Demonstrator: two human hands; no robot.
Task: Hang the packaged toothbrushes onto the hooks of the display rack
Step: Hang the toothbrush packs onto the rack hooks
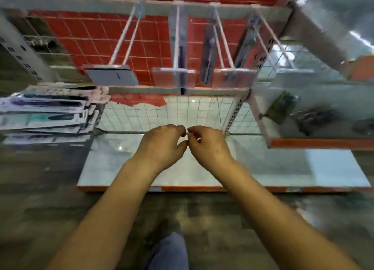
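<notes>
My left hand (164,143) and my right hand (208,145) meet fingertip to fingertip over the lower shelf (283,168), fingers curled. A small pale bit shows between the fingertips; I cannot tell what it is. Above, several white wire hooks stick out of the rack's rail. The leftmost hook (123,45) is bare. One packaged toothbrush (180,47) hangs on the second hook, another (208,57) on the third, and a third package (245,45) on the fourth. A pile of packaged toothbrushes (44,112) lies at the left.
Behind the hooks is a red wire-grid back panel (91,39). A perforated upright (234,114) stands just right of my right hand. An orange-edged shelf (323,143) with dark items juts out at the right. My leg (170,251) is below.
</notes>
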